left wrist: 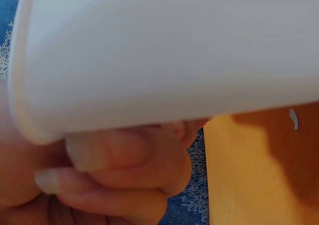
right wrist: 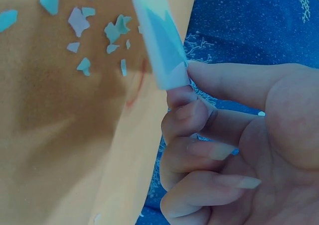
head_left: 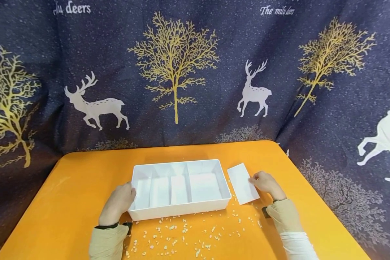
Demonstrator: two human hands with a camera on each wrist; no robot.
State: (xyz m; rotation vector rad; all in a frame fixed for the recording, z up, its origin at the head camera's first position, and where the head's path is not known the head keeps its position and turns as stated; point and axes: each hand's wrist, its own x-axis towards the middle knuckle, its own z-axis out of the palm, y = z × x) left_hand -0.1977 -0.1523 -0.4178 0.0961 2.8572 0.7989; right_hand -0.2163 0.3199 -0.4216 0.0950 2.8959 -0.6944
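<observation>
My left hand point(head_left: 118, 202) grips the left end of a long white divided tray point(head_left: 178, 212). In the left wrist view, curled fingers point(left wrist: 124, 153) press under the edge of the tray's white wall point(left wrist: 164, 60). Upright partitions split the tray into several compartments. To the right of the tray, my right hand point(head_left: 267, 185) pinches the right edge of a flat white rectangular piece point(head_left: 242, 183). The right wrist view shows thumb and index finger pinching one end of this white piece point(right wrist: 159, 36), with the other fingers curled below. Whether the piece touches the table cannot be told.
Many small pale scraps point(head_left: 185, 231) lie scattered over the orange table point(head_left: 84, 173), mostly in front of the tray and below the white piece. A dark blue cloth point(head_left: 195, 133) printed with deer and trees hangs behind and beside the table.
</observation>
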